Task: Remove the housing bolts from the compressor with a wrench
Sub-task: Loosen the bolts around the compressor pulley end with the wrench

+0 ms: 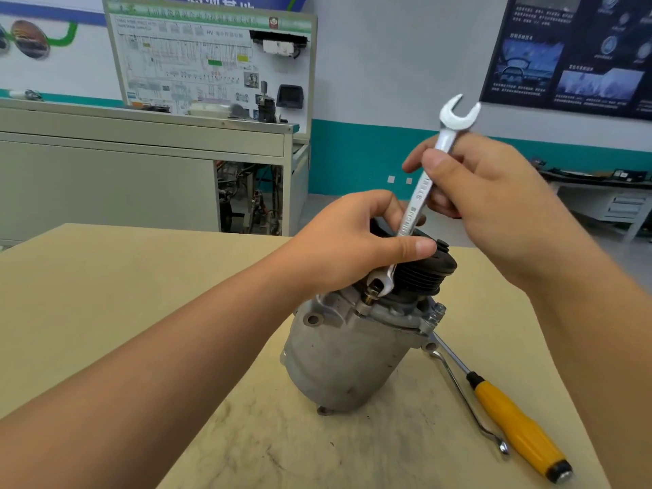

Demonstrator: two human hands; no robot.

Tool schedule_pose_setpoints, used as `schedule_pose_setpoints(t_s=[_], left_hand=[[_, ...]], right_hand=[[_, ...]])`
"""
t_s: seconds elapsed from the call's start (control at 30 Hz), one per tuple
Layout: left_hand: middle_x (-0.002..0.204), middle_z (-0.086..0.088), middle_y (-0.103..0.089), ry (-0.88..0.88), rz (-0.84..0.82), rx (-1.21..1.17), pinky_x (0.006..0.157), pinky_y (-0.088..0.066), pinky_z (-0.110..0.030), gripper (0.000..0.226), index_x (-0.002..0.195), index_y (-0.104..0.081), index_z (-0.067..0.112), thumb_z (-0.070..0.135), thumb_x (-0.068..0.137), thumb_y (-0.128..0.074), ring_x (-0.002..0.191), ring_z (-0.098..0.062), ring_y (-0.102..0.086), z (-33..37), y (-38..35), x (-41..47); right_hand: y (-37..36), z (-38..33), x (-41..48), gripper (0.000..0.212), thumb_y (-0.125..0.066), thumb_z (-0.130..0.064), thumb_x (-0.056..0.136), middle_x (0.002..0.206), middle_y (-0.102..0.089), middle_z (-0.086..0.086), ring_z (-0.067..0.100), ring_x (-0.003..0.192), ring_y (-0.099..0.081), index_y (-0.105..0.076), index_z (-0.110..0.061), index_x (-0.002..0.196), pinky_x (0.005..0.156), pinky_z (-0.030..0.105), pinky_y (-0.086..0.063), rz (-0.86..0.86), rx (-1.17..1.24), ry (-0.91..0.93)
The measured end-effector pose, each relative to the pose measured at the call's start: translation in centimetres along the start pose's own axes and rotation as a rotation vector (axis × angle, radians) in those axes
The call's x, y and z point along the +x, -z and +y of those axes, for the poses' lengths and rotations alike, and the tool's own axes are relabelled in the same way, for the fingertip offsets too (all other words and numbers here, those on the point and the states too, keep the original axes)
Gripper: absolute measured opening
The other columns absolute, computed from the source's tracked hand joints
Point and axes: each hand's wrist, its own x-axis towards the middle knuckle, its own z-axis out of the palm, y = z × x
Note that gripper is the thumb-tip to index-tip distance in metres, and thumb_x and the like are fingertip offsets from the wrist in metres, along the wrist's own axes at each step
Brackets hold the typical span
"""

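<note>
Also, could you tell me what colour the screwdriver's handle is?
The handle is orange-yellow with black ends, seen in the head view.

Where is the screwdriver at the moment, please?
In the head view, the screwdriver lies on the table at the lower right, just right of the compressor, with its tip towards the compressor and its yellow handle nearer the person.

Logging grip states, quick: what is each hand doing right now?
Left hand: pinches the wrench low, near the bolt.
Right hand: grips the wrench's upper shaft.
</note>
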Motion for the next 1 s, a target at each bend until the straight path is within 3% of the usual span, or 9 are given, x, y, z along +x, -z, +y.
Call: schedule_pose_setpoints(t_s=[0.07, 0.13, 0.2, 0.27, 0.5, 0.7, 0.8, 0.9, 1.0], left_hand=[[0.104, 0.007, -0.071, -0.017, 0.037, -0.023, 0.09, -0.048, -0.028, 0.03, 0.065, -0.049, 0.023, 0.026, 0.077, -0.076, 0.095, -0.011, -0.064, -0.1, -0.1, -0.1], [0.088, 0.021, -0.07, -0.045, 0.051, -0.017, 0.081, -0.041, -0.012, 0.031, 0.063, -0.048, 0.024, 0.024, 0.077, -0.076, 0.089, 0.002, -0.061, 0.0, -0.2, -0.2], [0.069, 0.024, -0.063, -0.069, 0.07, -0.003, 0.079, -0.042, -0.016, 0.034, 0.062, -0.047, 0.023, 0.021, 0.077, -0.077, 0.076, 0.004, -0.056, -0.1, -0.3, -0.3], [0.066, 0.021, -0.059, -0.081, 0.074, 0.005, 0.081, -0.041, -0.017, 0.034, 0.061, -0.046, 0.022, 0.019, 0.077, -0.077, 0.075, 0.001, -0.055, -0.1, -0.3, -0.3], [0.096, 0.003, -0.067, -0.102, -0.128, 0.027, 0.086, -0.047, -0.027, 0.009, 0.076, -0.066, 0.023, 0.023, 0.082, -0.073, 0.095, -0.013, -0.062, 0.5, 0.5, -0.8], [0.107, 0.01, -0.067, -0.115, -0.209, 0.027, 0.088, -0.045, -0.016, 0.011, 0.076, -0.068, 0.031, 0.023, 0.083, -0.07, 0.099, -0.003, -0.059, 0.6, 1.0, -0.6], [0.093, 0.022, -0.067, -0.077, -0.2, -0.006, 0.074, -0.051, -0.025, 0.022, 0.065, -0.062, 0.028, 0.018, 0.082, -0.072, 0.087, -0.018, -0.063, 0.2, 1.1, -0.5], [0.088, 0.023, -0.067, -0.038, -0.199, -0.007, 0.064, -0.051, -0.023, 0.027, 0.061, -0.056, 0.022, 0.017, 0.081, -0.073, 0.075, -0.012, -0.061, -0.1, 1.3, -0.5], [0.093, 0.016, -0.068, -0.033, -0.182, -0.026, 0.075, -0.053, -0.028, 0.025, 0.058, -0.057, 0.025, 0.029, 0.072, -0.076, 0.081, -0.01, -0.064, 0.1, 1.4, -0.6]], right_hand=[[-0.1, -0.2, 0.1, 0.026, -0.042, -0.024, 0.1, 0.05, -0.042, -0.011, 0.003, 0.051, -0.04, -0.06, -0.024, 0.081, 0.054, 0.017, -0.037, -0.015, 0.027, 0.024], [0.1, -0.4, 0.0, 0.029, -0.041, -0.02, 0.1, 0.044, -0.043, -0.008, 0.001, 0.044, -0.04, -0.061, -0.014, 0.08, 0.049, 0.011, -0.037, -0.045, 0.121, 0.037], [0.2, -0.5, -0.2, 0.031, -0.04, -0.02, 0.1, 0.041, -0.045, -0.006, 0.003, 0.041, -0.041, -0.06, -0.011, 0.079, 0.045, 0.011, -0.036, -0.08, 0.224, 0.031], [0.2, -0.5, -0.5, 0.034, -0.039, -0.025, 0.1, 0.043, -0.048, -0.005, 0.006, 0.044, -0.043, -0.061, -0.012, 0.077, 0.046, 0.014, -0.037, -0.098, 0.283, 0.018], [0.2, -0.6, -2.5, 0.039, -0.037, -0.051, 0.086, 0.045, -0.047, -0.003, 0.004, 0.046, -0.042, -0.058, -0.024, 0.068, 0.047, 0.011, -0.036, -0.019, 0.266, -0.011], [0.7, 0.0, -3.4, 0.032, -0.035, -0.034, 0.091, 0.047, -0.048, -0.001, 0.003, 0.048, -0.041, -0.054, -0.02, 0.069, 0.048, 0.011, -0.034, 0.043, 0.13, 0.061], [0.9, 0.5, -3.5, 0.028, -0.036, -0.027, 0.09, 0.052, -0.048, -0.004, 0.002, 0.052, -0.043, -0.055, -0.016, 0.072, 0.051, 0.01, -0.036, 0.01, 0.182, 0.049], [0.6, 1.1, -3.5, 0.026, -0.044, -0.033, 0.094, 0.056, -0.05, -0.003, 0.002, 0.055, -0.044, -0.059, -0.018, 0.079, 0.053, 0.012, -0.039, -0.026, 0.22, 0.025], [0.3, 1.0, -3.3, 0.027, -0.043, -0.041, 0.091, 0.057, -0.052, 0.0, 0.007, 0.055, -0.046, -0.062, -0.023, 0.085, 0.053, 0.015, -0.041, -0.003, 0.249, 0.051]])
